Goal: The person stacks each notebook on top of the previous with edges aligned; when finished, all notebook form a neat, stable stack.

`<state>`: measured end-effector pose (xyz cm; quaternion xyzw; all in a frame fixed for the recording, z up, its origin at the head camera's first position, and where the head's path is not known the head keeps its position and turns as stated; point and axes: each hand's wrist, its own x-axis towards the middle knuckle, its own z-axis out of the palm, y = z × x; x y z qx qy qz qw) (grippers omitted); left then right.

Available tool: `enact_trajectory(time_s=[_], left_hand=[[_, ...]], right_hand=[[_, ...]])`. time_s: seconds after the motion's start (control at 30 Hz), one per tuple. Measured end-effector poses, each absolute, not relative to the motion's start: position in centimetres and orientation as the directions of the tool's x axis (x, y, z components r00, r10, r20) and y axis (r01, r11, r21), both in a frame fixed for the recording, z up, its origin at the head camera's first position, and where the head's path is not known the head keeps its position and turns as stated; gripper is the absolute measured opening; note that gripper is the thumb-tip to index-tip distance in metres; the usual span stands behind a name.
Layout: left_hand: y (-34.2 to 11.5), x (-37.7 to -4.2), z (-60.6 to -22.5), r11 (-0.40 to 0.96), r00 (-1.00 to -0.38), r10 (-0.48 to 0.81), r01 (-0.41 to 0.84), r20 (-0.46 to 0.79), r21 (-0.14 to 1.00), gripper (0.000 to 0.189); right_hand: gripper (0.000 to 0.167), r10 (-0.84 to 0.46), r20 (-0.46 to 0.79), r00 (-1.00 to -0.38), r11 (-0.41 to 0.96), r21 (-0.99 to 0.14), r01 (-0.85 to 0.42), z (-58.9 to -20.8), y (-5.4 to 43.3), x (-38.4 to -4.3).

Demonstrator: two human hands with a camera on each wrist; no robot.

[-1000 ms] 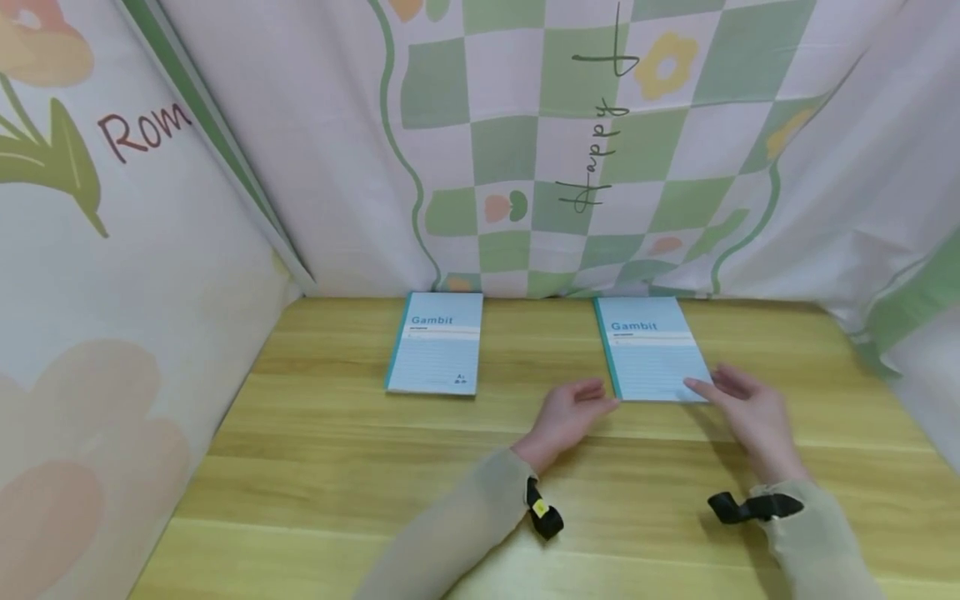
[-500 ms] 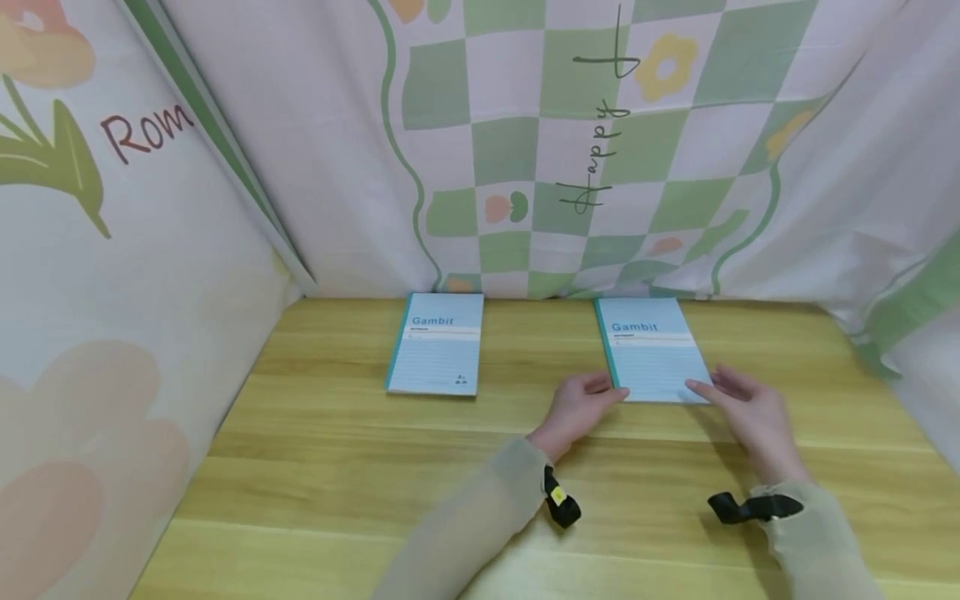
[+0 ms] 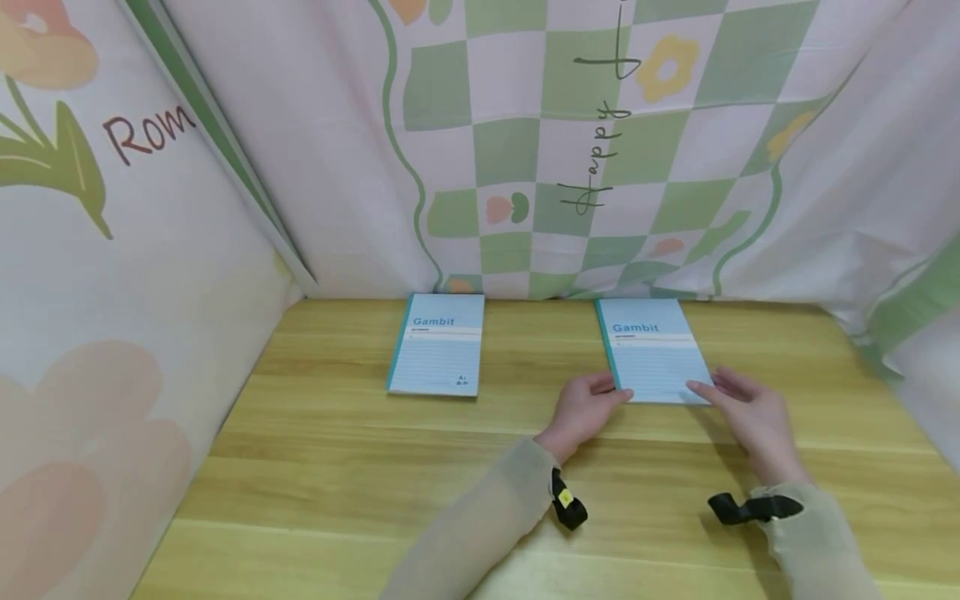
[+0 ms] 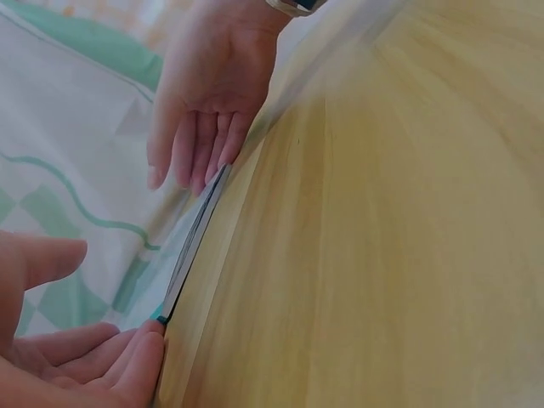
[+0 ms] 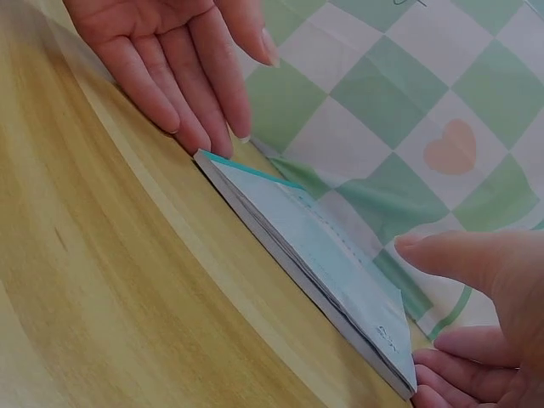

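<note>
Two light blue notebooks with teal spines and the word "Gambit" lie flat. The right notebook (image 3: 652,358) is between my hands near its front corners. At its spine side, my left hand (image 3: 583,408) touches the edge with its fingers; in the left wrist view its thumb (image 4: 55,259) stands raised, off the cover. My right hand (image 3: 753,421) has its fingertips at the opposite edge. The right wrist view shows the right thumb (image 5: 442,255) lifted above the cover (image 5: 314,246). Further left lies the other notebook (image 3: 437,350), with neither hand on it.
The wooden table (image 3: 360,492) ends at the back against a hanging cloth (image 3: 506,150) with green and white checks. Another printed cloth (image 3: 187,283) hangs along the left side. Both notebooks lie near the table's back edge.
My left hand has moved right, from just short of the right notebook to its spine edge. The right hand and both notebooks have stayed in place.
</note>
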<state>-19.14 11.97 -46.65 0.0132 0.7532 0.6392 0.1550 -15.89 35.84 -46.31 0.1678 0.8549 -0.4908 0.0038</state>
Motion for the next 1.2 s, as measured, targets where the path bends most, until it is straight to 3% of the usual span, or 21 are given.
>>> enact_trajectory(time_s=[0.8, 1.0, 1.2], left_hand=[[12.11, -18.91, -46.28, 0.15, -0.962, 0.169, -0.189, -0.214, 0.97, 0.042], [11.9, -19.28, -46.46, 0.17, -0.959, 0.168, -0.199, -0.228, 0.965, 0.05], [11.58, -19.54, -46.42, 0.102, -0.946, 0.183, -0.252, -0.267, 0.962, 0.051]], right_hand=[[0.102, 0.282, -0.202, -0.938, 0.422, -0.852, 0.311, -46.14, 35.84, -16.19], [0.103, 0.267, -0.209, -0.941, 0.415, -0.856, 0.308, -45.97, 35.84, -16.03], [0.102, 0.258, -0.223, -0.94, 0.41, -0.856, 0.316, -45.66, 35.7, -15.89]])
